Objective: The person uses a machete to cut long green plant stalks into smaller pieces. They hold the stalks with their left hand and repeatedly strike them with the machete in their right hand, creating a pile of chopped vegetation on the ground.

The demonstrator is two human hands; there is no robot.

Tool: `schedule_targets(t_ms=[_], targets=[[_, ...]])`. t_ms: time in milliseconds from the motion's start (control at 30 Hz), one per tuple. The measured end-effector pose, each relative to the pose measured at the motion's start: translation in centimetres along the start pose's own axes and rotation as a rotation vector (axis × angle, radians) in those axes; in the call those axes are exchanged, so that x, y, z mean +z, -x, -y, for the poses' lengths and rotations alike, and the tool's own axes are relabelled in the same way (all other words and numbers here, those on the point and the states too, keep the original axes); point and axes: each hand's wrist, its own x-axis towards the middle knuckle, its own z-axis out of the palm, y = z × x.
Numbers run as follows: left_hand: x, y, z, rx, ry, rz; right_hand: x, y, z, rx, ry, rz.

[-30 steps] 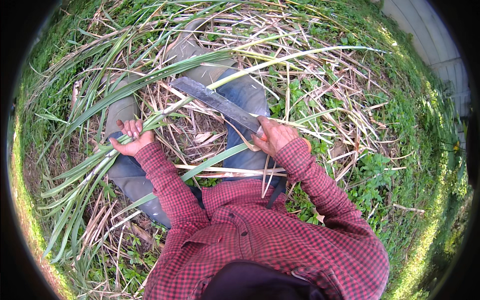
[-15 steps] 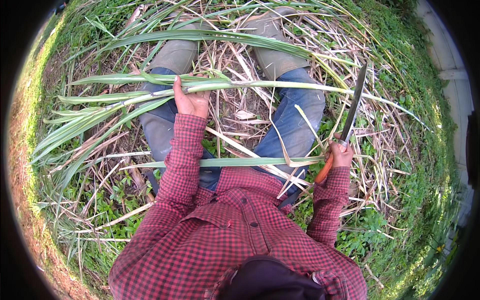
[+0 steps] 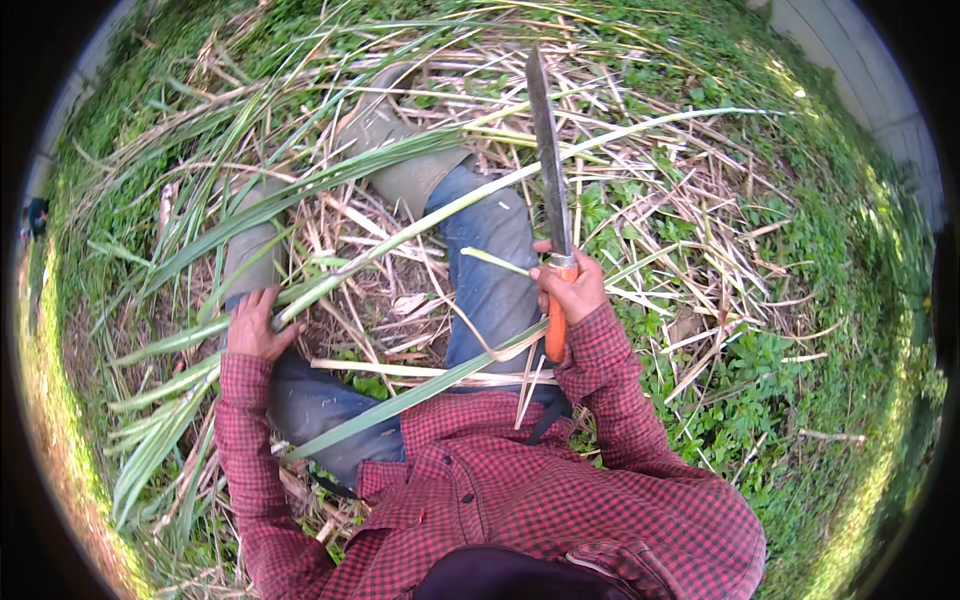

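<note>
A long pale-green leafy stalk [image 3: 400, 238] slants across my legs, its leaves spreading out at the lower left. My left hand [image 3: 258, 325] is closed around it near the leafy end, back of the hand up, thumb on one side and fingers on the other. In my right hand [image 3: 573, 287] is a machete [image 3: 548, 150], gripped by its orange handle with the blade pointing away from me. In this view the blade crosses over the stalk; whether they touch I cannot tell. A long green leaf [image 3: 400, 400] lies over my lap, one end by the machete handle.
My legs in blue trousers [image 3: 490, 215] and muddy boots [image 3: 405, 165] stretch out ahead. Dry stalks and straw [image 3: 660, 215] litter the ground between and beside them. Long green leaves [image 3: 310, 195] lie across the boots. Low green plants [image 3: 760, 385] grow at the right.
My left hand has moved left and nearer my body, turning from palm up to palm down on the stalk. The machete has shifted left and stands straighter. The view has turned.
</note>
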Motion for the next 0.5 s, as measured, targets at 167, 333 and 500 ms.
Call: schedule_targets(t_ms=[167,333,500], targets=[[2.6,1.6,1.1,-0.029,0.009,-0.006,-2.9,-2.3,-0.3,-0.024,-0.569,-0.343],[-2.3,6.8,-2.7,-0.094,0.027,0.111,-7.4,-4.1,-2.3,-0.054,-0.903,-0.482],[-0.5,12.6,-4.1,0.094,0.053,0.051,-6.8,-2.8,-5.2,-0.040,-1.095,-0.364]])
